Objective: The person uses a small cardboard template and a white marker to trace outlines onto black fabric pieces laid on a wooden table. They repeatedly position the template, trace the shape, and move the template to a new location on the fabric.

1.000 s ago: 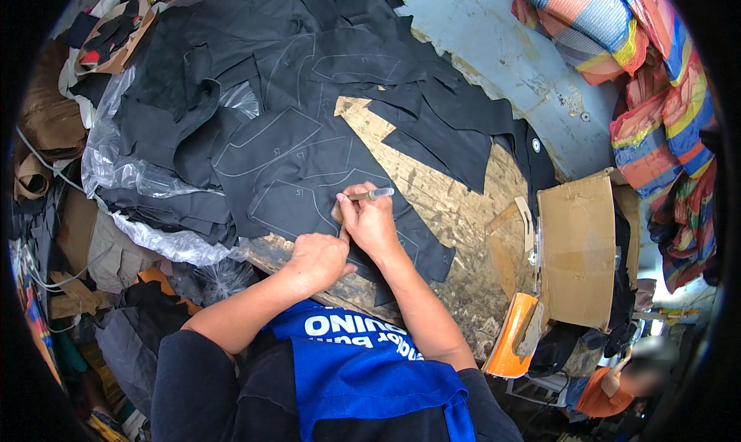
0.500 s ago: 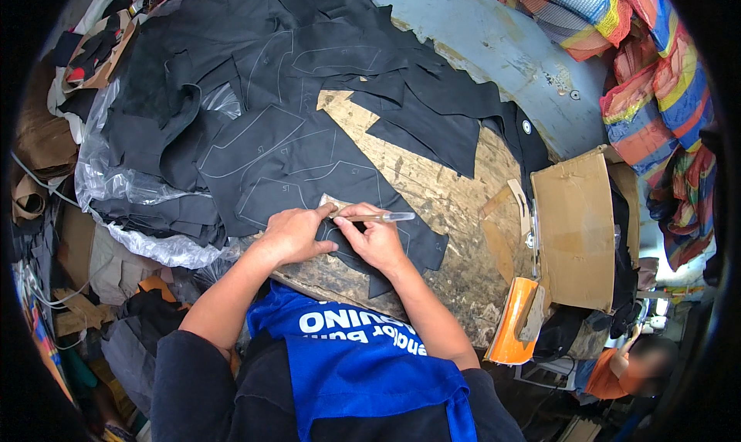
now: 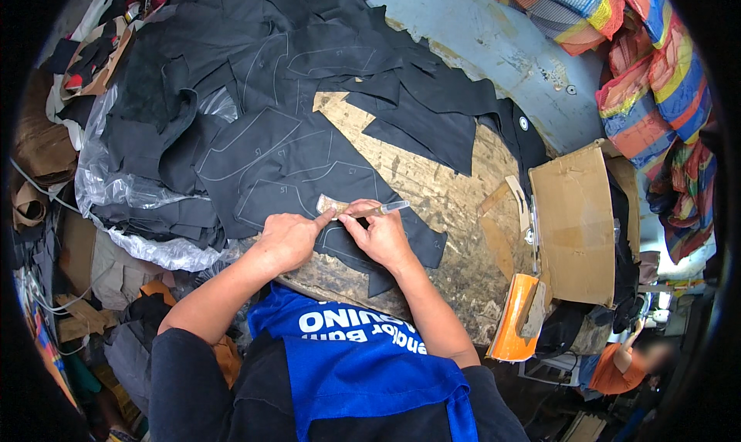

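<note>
A black sheet of leather-like material (image 3: 270,160) lies on the worktable, with several pale outlines drawn on it. Near its front edge sits a small, pale, shaped template (image 3: 327,203). The index finger of my left hand (image 3: 289,240) stretches out and presses on this template, while its other fingers curl below. In my right hand (image 3: 380,235) a marking pen (image 3: 392,207) is pinched between thumb and fingers, its clear end pointing right. The pen's tip is down by the template's right side, partly hidden by my fingers.
More black pieces (image 3: 421,125) overlap across the wooden tabletop (image 3: 440,187). Clear plastic wrap (image 3: 131,183) lies at left. On the right stand a cardboard box (image 3: 573,226) and an orange container (image 3: 514,318). Checkered cloth (image 3: 656,94) hangs beyond; a person in orange (image 3: 617,369) sits lower right.
My left hand has shifted slightly left, its thumb now tucked in, so more of the template shows. The pen's clear end has swung a little upward in my right hand.
</note>
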The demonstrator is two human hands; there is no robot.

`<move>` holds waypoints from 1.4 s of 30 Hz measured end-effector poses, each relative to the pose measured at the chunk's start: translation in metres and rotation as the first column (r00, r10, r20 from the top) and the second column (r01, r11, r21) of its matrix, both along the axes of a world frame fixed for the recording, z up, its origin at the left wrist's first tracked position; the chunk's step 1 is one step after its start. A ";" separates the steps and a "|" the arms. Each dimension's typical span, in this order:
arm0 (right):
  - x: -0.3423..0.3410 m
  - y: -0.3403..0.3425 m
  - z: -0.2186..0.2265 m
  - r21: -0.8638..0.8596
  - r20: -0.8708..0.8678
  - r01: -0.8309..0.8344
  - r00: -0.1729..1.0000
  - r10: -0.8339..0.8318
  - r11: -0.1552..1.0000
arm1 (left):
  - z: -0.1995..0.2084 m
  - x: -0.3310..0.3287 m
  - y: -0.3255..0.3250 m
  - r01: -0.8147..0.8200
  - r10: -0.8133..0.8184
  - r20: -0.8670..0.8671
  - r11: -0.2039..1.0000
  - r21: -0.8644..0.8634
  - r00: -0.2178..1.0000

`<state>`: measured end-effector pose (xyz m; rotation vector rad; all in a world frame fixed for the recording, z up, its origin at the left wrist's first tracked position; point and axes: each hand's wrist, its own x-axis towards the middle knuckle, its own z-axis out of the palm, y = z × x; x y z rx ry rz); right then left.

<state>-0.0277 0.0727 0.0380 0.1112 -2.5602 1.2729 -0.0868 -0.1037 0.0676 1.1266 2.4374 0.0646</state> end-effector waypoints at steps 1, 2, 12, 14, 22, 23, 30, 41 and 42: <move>-0.001 0.002 0.002 -0.026 0.017 -0.003 1.000 0.004 1.000 | -0.001 0.000 0.001 -0.009 0.009 0.008 1.000 0.015 1.000; -0.002 0.003 0.003 -0.055 0.030 -0.013 0.999 0.015 0.998 | -0.002 -0.001 0.001 -0.014 0.014 0.007 1.000 0.018 1.000; -0.028 0.020 0.001 0.059 0.048 -0.115 0.992 0.113 0.992 | -0.001 -0.001 0.004 0.009 -0.009 -0.036 1.000 -0.008 0.999; -0.025 0.015 -0.006 -0.028 -0.075 0.060 0.995 -0.062 0.998 | 0.000 -0.001 0.004 0.014 -0.013 -0.049 1.000 0.020 0.999; 0.003 -0.012 -0.028 -0.220 -0.020 0.173 0.983 -0.182 0.960 | 0.003 0.037 -0.018 0.005 -0.005 0.003 0.999 -0.053 1.000; 0.004 -0.013 -0.028 -0.188 -0.009 0.173 0.984 -0.178 0.967 | 0.002 0.039 -0.021 0.007 -0.007 0.024 1.000 -0.020 1.000; 0.003 -0.012 -0.030 -0.209 0.003 0.153 0.988 -0.156 0.966 | 0.000 0.043 -0.022 -0.017 0.017 0.037 1.000 -0.004 0.999; 0.007 -0.007 -0.033 -0.305 0.033 0.152 0.988 -0.149 0.940 | 0.000 0.046 -0.018 -0.073 0.078 0.093 0.996 -0.049 0.993; 0.011 -0.003 -0.030 -0.443 0.078 0.152 0.988 -0.131 0.883 | 0.000 0.047 -0.017 -0.087 0.089 0.088 0.996 -0.023 0.992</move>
